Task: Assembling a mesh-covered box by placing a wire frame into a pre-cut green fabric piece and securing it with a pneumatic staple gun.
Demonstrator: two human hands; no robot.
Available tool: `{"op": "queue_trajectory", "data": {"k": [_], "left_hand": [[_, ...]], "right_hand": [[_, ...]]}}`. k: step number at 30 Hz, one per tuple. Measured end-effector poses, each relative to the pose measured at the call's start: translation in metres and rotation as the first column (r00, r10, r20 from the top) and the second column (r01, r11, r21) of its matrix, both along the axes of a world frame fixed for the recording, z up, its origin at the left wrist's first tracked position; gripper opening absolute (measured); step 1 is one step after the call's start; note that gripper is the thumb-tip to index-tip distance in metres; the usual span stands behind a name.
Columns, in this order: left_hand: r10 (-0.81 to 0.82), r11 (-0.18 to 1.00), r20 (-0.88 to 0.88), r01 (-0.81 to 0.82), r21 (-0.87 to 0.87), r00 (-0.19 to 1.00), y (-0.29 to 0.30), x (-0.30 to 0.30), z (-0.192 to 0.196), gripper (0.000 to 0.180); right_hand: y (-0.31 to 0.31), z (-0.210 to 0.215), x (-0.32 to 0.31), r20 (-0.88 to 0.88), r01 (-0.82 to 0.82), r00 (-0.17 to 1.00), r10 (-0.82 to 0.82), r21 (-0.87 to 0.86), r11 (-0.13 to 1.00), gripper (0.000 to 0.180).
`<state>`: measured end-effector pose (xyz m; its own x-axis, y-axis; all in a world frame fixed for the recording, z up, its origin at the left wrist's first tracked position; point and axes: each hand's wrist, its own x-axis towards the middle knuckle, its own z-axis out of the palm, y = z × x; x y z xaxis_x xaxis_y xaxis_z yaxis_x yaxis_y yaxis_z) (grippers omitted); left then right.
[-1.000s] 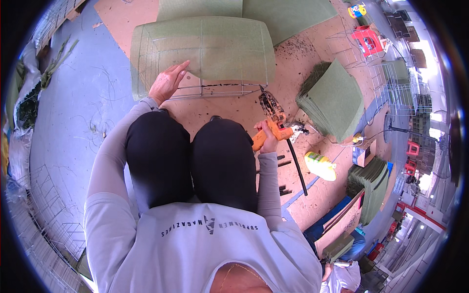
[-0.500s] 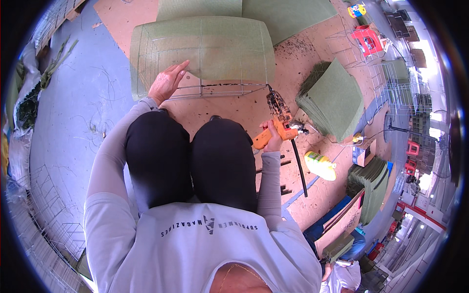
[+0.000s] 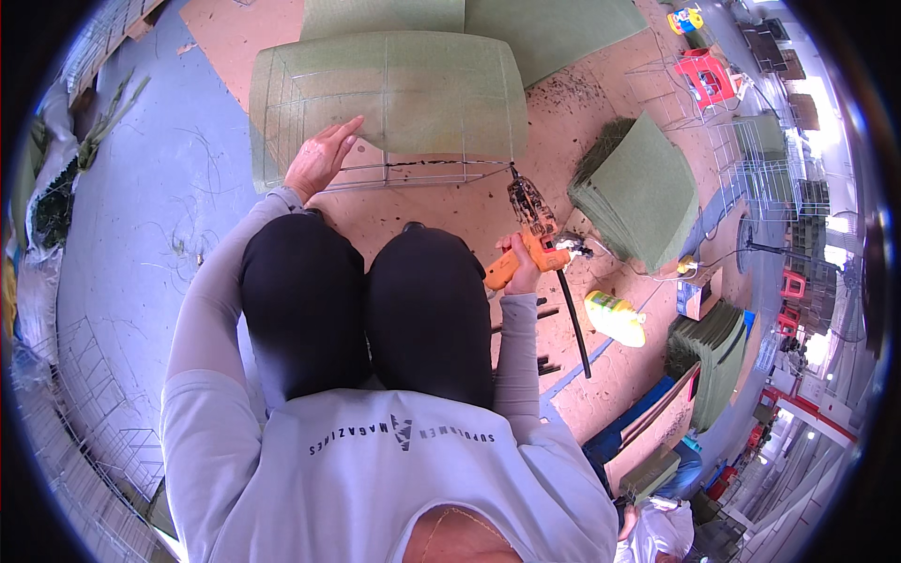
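Observation:
In front of my knees lies a wire frame [image 3: 427,180] of thin silvery bars, partly covered by a curved green felt-like sheet [image 3: 404,94]. My left hand [image 3: 319,161] rests at the sheet's near left edge, fingers stretched out and lying flat. My right hand [image 3: 522,260] is closed round the handle of an orange glue gun [image 3: 509,268]. Black smears coat its front part, and a long black glue stick [image 3: 574,324] sticks out behind. The gun's nozzle meets the frame's near right corner. A black line of glue [image 3: 436,163] runs along the wire beside the sheet's edge.
To the right a stack of green sheets [image 3: 648,192] lies on brown board, with a yellow bottle [image 3: 615,319] nearer me. A red stool [image 3: 706,79] and more wire frames [image 3: 765,178] stand farther right. Another person [image 3: 662,530] is at lower right.
The glue gun's nozzle has shifted very slightly left at the frame's right corner, my right hand moving with it. My left hand and the sheet stay put.

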<state>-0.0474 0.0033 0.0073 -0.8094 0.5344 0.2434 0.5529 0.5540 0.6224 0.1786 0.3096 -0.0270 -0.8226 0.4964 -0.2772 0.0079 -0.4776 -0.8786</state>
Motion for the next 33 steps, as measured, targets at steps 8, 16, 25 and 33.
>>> {"op": "queue_trajectory", "data": {"k": [8, 16, 25, 33], "left_hand": [[-0.011, 1.000, 0.004, 0.011, -0.016, 1.000, 0.000, 0.001, 0.003, 0.033], [0.001, 1.000, 0.012, -0.001, -0.005, 1.000, 0.000, 0.002, 0.004, 0.033], [-0.008, 1.000, -0.023, 0.008, 0.001, 1.000, 0.000, 0.000, 0.000, 0.033], [-0.005, 1.000, 0.003, 0.005, -0.003, 1.000, 0.000, 0.002, 0.002, 0.034]], "right_hand": [[-0.002, 0.000, -0.001, 0.006, -0.009, 1.000, 0.009, 0.004, 1.000, 0.008], [-0.007, -0.002, -0.002, -0.013, -0.022, 1.000, 0.022, -0.008, 1.000, 0.007], [-0.012, -0.001, -0.003, 0.030, -0.038, 0.999, 0.039, -0.015, 0.999, 0.007], [-0.015, -0.001, -0.004, -0.008, -0.047, 0.999, 0.047, -0.015, 0.999, 0.007]]}}
